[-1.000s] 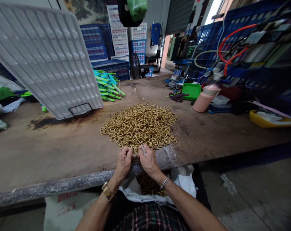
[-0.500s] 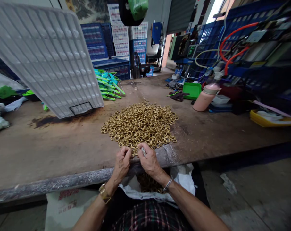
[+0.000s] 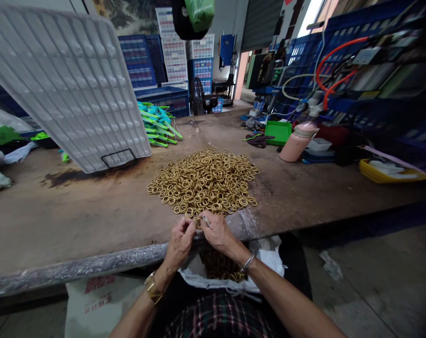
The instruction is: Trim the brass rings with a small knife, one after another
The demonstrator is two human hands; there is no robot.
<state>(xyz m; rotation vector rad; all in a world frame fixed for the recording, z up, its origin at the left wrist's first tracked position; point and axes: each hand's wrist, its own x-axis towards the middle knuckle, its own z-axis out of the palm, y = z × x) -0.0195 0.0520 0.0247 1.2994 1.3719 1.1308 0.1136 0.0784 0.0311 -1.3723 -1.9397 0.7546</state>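
A wide pile of gold-coloured rings [image 3: 206, 180] lies on the brown table. At its near edge, over the table's front edge, my left hand [image 3: 180, 237] pinches a gold ring [image 3: 198, 221] between thumb and finger. Close beside it on the right, my right hand [image 3: 216, 231] is closed on a small metal tool [image 3: 206, 220], its tip by that ring. The fingers partly hide both the ring and the tool. Below my hands, an open white bag [image 3: 271, 258] holds more rings [image 3: 222, 267].
A large pale plastic tray [image 3: 75, 89] stands tilted on the table [image 3: 93, 216] at left, with green hangers [image 3: 158, 124] behind it. To the right are a green tray [image 3: 278, 133], a pink bottle [image 3: 297, 143] and a yellow tray [image 3: 389, 173].
My left hand has shifted slightly right, and the hands are closer together at the ring. The metal tool is angled differently. The whole view has moved slightly.
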